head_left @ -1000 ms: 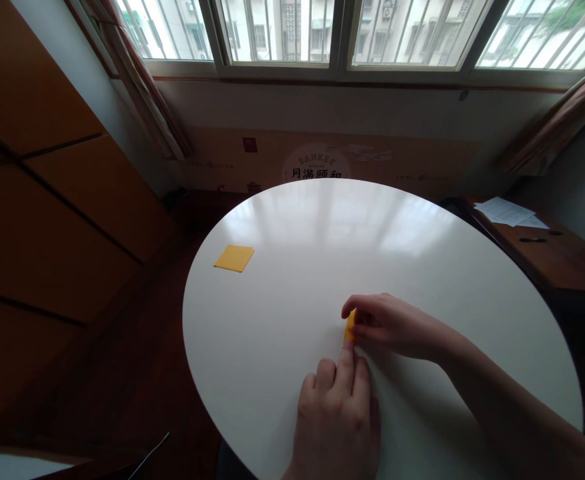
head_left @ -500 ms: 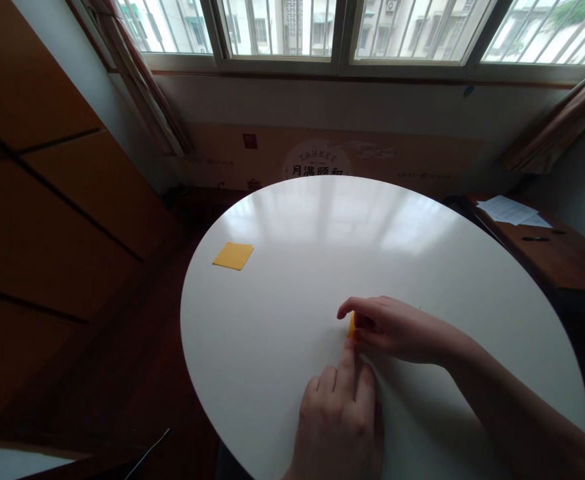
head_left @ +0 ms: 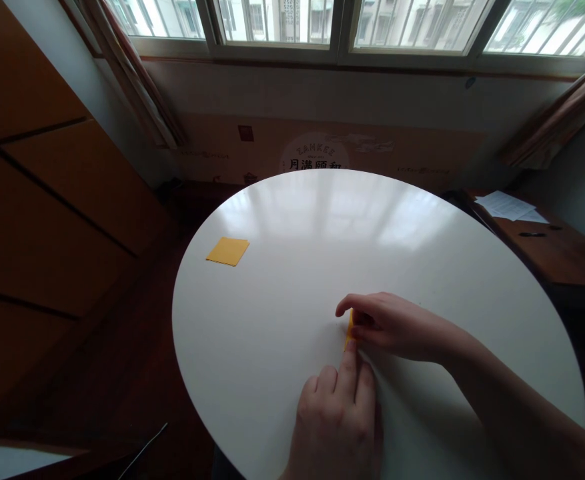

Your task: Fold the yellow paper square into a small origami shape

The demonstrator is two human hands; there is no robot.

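A yellow square (head_left: 227, 251) lies flat at the left of the white counter (head_left: 422, 253). Near the counter's middle, the left hand (head_left: 337, 427) presses a fingertip on a small yellow paper (head_left: 349, 329), which the right hand (head_left: 397, 327) pinches in its grip.

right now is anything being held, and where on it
A small folded yellow paper on the white table: right hand pinches its far end, left hand presses a fingertip on its near end.

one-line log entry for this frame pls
right hand: pinching small folded orange paper | left hand: fingertip pressing same paper | surface: white round table | aside: orange paper square far left, untouched
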